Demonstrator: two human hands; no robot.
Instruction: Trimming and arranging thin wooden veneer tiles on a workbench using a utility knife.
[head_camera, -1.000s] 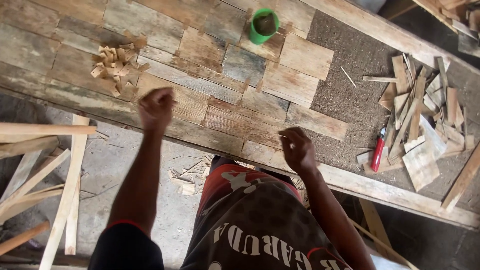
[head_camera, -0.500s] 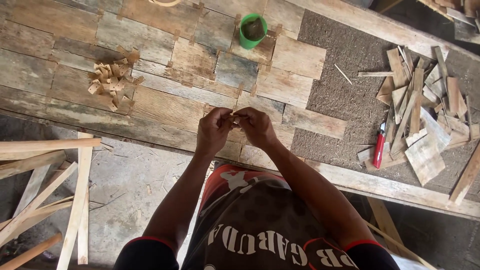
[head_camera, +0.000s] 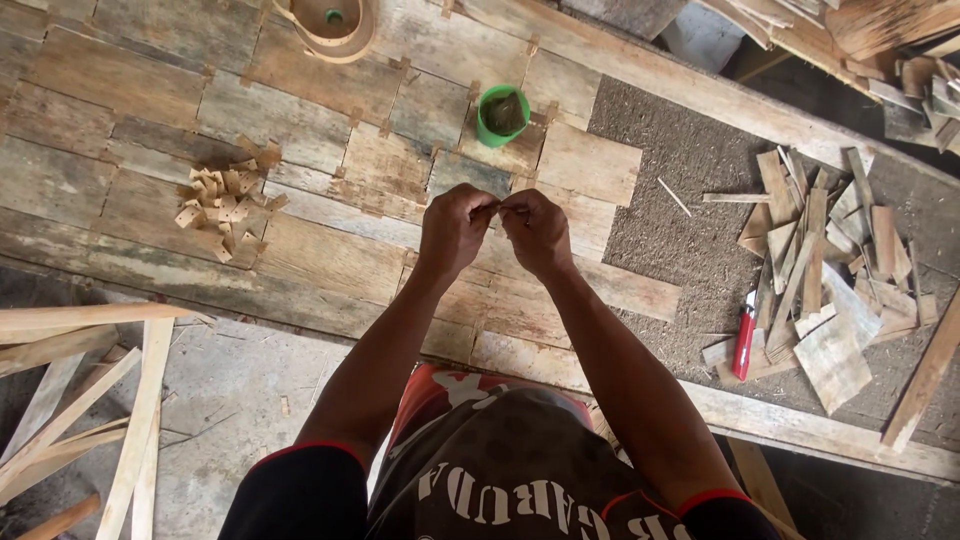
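My left hand (head_camera: 455, 230) and my right hand (head_camera: 535, 232) meet above the patchwork of wooden boards (head_camera: 330, 150), fingertips pinched together on something very small and thin that I cannot make out. A green cup (head_camera: 501, 114) stands on the boards just beyond my hands. A heap of small wooden chips (head_camera: 226, 199) lies to the left of my left hand.
A red-handled tool (head_camera: 743, 341) and a pile of thin wood offcuts (head_camera: 822, 268) lie on rough brown board at the right. A coil of thin wood strip (head_camera: 328, 20) sits at the top. Long wooden slats (head_camera: 90, 400) lean at the lower left over the concrete floor.
A second ago my hands were apart, left one raised. They came together in front of me and now stay pinched together, slightly higher over the boards.
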